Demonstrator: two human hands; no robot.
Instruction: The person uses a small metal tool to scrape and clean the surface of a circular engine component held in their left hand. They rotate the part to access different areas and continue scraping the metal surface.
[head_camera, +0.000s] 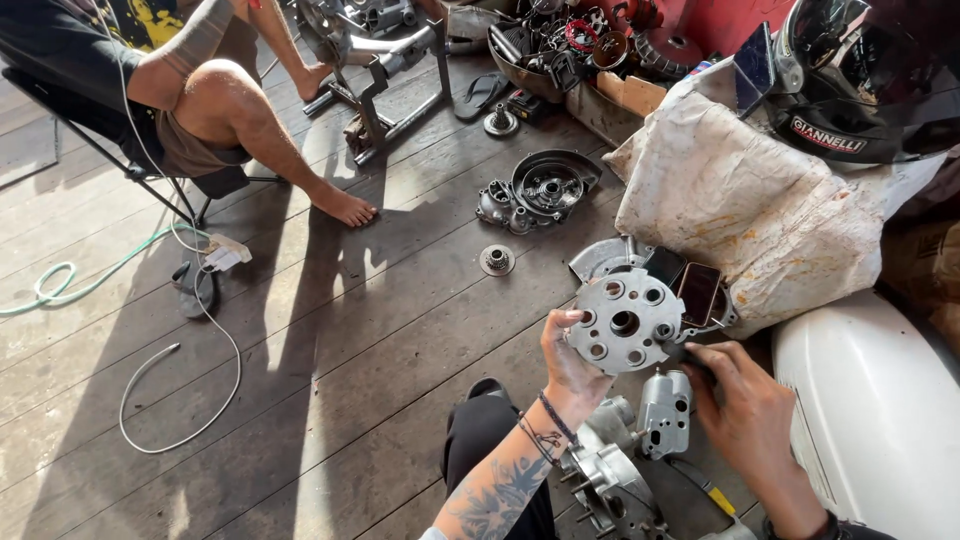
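Observation:
My left hand (567, 362) grips the left rim of a round grey metal plate (625, 322) with several holes, held up at lower centre. My right hand (745, 410) touches the plate's lower right edge, its fingers curled; I cannot tell what they pinch. Just under the plate sits a small silver engine part (664, 412), and below that a larger engine casing (605, 480) rests by my knee. Two dark phones (686, 283) lie just behind the plate.
A dark engine cover (545, 187) and a small gear (496, 260) lie on the wooden floor. A person sits on a chair (205, 95) at upper left. A white cloth (745, 205), a helmet (865, 75), a white tank (880, 420), a box of parts (575, 45) and cables (190, 330) surround me.

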